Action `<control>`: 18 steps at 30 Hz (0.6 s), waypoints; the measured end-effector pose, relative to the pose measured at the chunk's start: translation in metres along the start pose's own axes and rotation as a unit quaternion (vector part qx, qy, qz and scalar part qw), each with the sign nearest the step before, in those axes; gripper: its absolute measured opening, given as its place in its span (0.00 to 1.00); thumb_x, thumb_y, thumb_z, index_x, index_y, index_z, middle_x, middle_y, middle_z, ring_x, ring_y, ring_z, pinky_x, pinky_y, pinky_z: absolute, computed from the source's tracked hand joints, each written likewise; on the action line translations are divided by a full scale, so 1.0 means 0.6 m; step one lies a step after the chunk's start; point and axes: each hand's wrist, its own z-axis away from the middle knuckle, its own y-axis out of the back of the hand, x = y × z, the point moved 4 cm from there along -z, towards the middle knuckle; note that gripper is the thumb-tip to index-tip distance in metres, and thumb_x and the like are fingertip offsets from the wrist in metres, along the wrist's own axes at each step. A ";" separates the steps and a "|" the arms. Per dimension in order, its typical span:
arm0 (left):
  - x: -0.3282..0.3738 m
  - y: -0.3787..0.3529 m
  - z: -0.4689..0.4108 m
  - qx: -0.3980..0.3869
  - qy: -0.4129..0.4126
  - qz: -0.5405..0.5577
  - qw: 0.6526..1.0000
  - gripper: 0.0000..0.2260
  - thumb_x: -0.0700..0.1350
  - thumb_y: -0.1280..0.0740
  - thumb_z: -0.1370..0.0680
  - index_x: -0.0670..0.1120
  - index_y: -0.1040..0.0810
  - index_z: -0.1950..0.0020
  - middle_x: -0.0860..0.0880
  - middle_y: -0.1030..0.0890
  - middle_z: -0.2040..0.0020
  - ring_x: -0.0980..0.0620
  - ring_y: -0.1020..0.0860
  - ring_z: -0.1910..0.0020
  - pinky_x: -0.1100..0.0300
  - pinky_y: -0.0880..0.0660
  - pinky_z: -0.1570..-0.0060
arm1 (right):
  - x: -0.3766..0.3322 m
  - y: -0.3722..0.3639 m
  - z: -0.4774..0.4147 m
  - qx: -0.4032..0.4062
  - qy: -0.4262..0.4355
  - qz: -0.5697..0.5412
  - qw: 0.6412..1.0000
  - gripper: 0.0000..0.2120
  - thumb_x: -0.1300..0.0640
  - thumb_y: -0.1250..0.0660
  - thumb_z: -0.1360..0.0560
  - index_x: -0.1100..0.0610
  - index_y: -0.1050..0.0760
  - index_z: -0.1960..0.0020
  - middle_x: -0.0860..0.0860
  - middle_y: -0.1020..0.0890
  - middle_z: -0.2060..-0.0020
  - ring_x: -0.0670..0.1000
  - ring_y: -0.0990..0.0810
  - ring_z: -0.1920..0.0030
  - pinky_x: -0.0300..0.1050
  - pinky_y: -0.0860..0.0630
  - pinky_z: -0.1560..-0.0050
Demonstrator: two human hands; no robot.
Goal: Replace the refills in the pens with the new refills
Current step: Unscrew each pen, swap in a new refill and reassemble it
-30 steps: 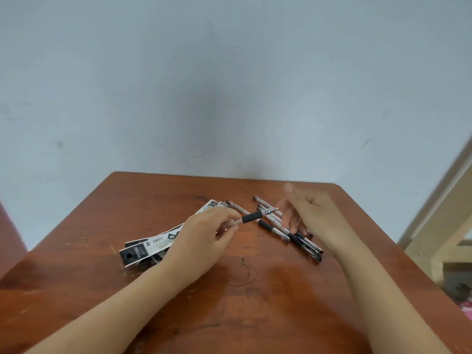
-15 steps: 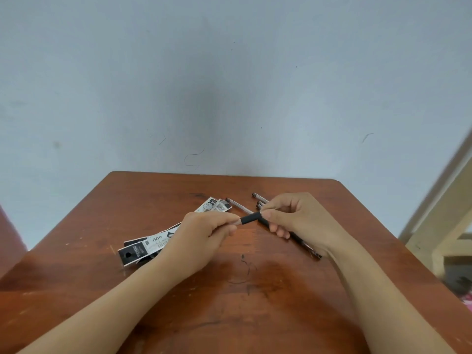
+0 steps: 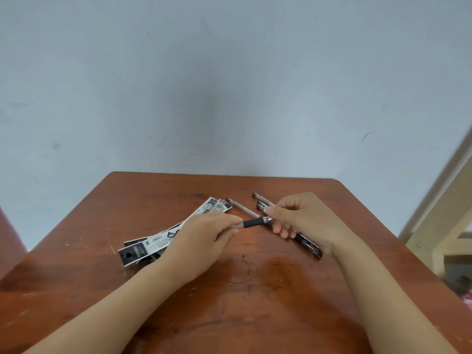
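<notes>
A clear pen with a black rubber grip [image 3: 253, 222] is held level above the table between both hands. My left hand [image 3: 204, 241] pinches its barrel end. My right hand [image 3: 301, 215] closes its thumb and fingers on the tip end. Several more pens [image 3: 307, 243] lie on the table under and behind my right hand, one clear barrel [image 3: 240, 207] angling toward the back left. Black-and-white refill packets [image 3: 153, 245] lie fanned out to the left, partly hidden by my left hand.
The brown wooden table [image 3: 255, 290] stands against a pale wall, its far edge just behind the pens. A light wooden frame [image 3: 439, 226] stands off the right side. Scratches mark the tabletop in front of my hands.
My right hand came off the loose pens and closed on the tip end of the pen that my left hand holds. The pen stays between both hands since then.
</notes>
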 end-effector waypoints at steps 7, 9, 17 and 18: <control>0.002 0.001 0.000 0.003 -0.001 -0.007 1.000 0.11 0.45 0.38 0.28 0.45 0.18 0.51 0.52 0.17 0.59 0.62 0.27 0.56 0.79 0.34 0.56 | -0.002 -0.001 0.003 -0.027 -0.008 -0.048 0.998 0.02 0.60 0.31 0.29 0.55 0.22 0.60 0.48 0.18 0.73 0.45 0.22 0.72 0.34 0.26 0.70; 0.002 0.001 0.000 0.002 -0.002 -0.009 1.000 0.11 0.45 0.38 0.28 0.45 0.19 0.51 0.52 0.17 0.59 0.61 0.26 0.56 0.78 0.33 0.57 | 0.000 -0.004 0.004 -0.035 -0.022 -0.041 0.998 0.07 0.56 0.33 0.27 0.56 0.22 0.64 0.50 0.20 0.75 0.45 0.24 0.75 0.35 0.28 0.72; 0.001 0.003 -0.001 0.013 0.007 0.002 1.000 0.08 0.41 0.34 0.26 0.44 0.19 0.50 0.51 0.17 0.59 0.61 0.25 0.61 0.76 0.32 0.58 | -0.003 0.036 0.006 0.033 -0.002 -0.038 0.999 0.09 0.68 0.33 0.29 0.58 0.22 0.65 0.48 0.22 0.79 0.42 0.26 0.78 0.32 0.31 0.76; 0.001 0.003 -0.001 0.013 0.008 0.006 1.000 0.08 0.42 0.35 0.27 0.44 0.19 0.50 0.51 0.17 0.60 0.63 0.26 0.60 0.78 0.33 0.59 | -0.001 0.053 0.008 0.061 0.000 -0.029 0.998 0.09 0.68 0.32 0.30 0.57 0.22 0.65 0.47 0.22 0.78 0.42 0.26 0.78 0.31 0.30 0.75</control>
